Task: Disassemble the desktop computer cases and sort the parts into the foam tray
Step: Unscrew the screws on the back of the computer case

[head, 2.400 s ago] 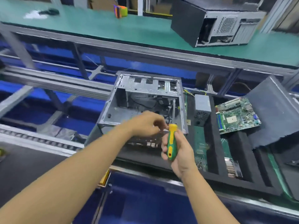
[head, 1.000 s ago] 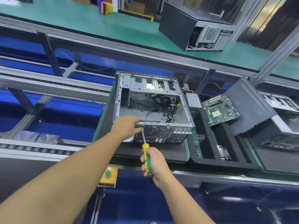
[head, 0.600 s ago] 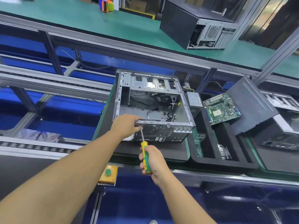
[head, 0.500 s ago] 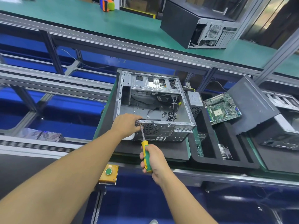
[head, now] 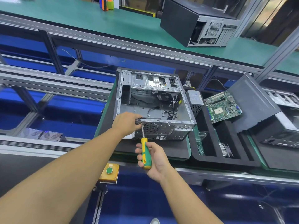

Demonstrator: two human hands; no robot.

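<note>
The computer case (head: 152, 107) lay on its side with its open face up, on a black mat in the middle of the conveyor line, its back panel of ports and fan grille facing near. Loose cables lay inside it, and a drive cage ran along its far edge. The left hand (head: 126, 122) sat at the near-left corner of the case, fingers curled over the top rail and gripping it. The right hand (head: 153, 156) was wrapped around the green and yellow handle of a screwdriver (head: 145, 152), just near of the case. The shaft slanted up and away, and its tip met the rail right beside the left hand's fingers.

Just right of the case stood the black foam tray (head: 223, 161). A grey power supply (head: 195, 101) stood in its far-left compartment, and a green motherboard (head: 224, 106) lay tilted to the right of that. A dark side panel (head: 252, 102) leaned beyond the motherboard, against a second bare chassis (head: 283, 126) at the far right.

Near of the case, a yellow box with a green button (head: 109, 172) was fixed below the line's edge. On the green bench (head: 80, 15) at the far side stood another black case (head: 199, 21).
</note>
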